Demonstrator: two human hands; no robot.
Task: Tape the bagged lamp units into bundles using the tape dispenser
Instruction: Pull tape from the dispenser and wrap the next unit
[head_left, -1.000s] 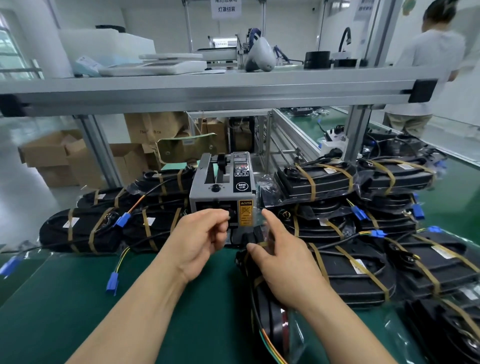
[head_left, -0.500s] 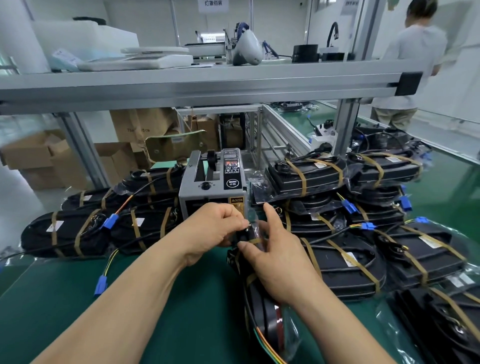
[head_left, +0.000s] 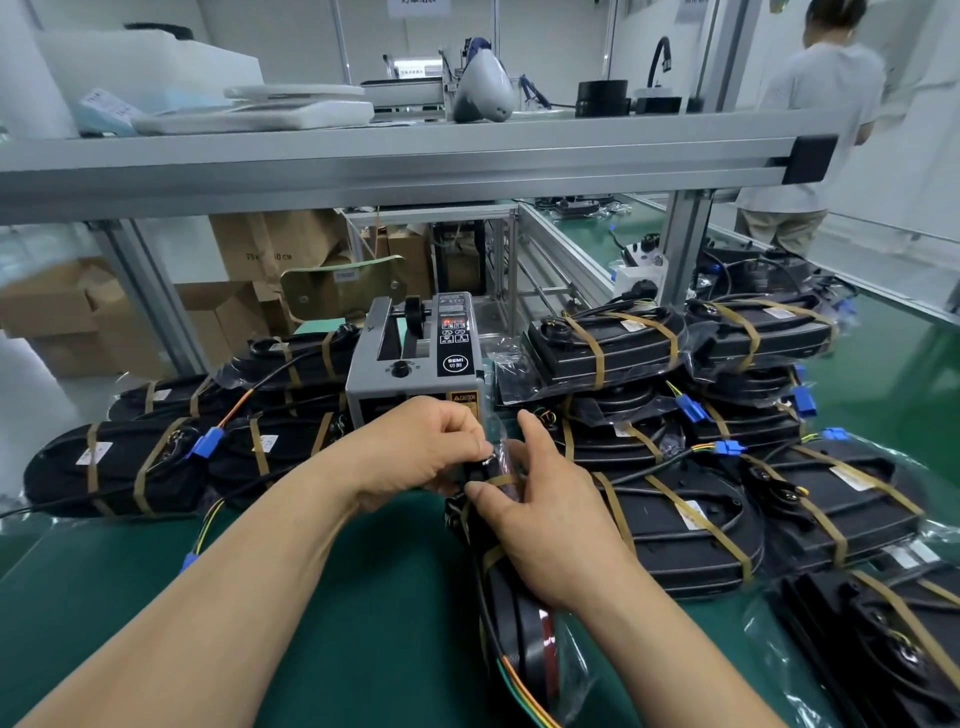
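The bagged unit (head_left: 524, 639) stands on edge on the desk (head_left: 363, 597), right in front of the dispenser (head_left: 415, 364), with taped bundles (head_left: 675, 519) piled either side. Left hand (head_left: 431, 447): grip pinched on the unit's top edge, where the brown tape (head_left: 498, 480) crosses. Right hand (head_left: 550, 525): grip wrapped round that same edge, thumb flat on the tape. Looks like a stiff, fairly hefty thing in a loose, slippery bag. So I'd hold the hard rim through the plastic, not the film or wires, and smooth the tape down tight.
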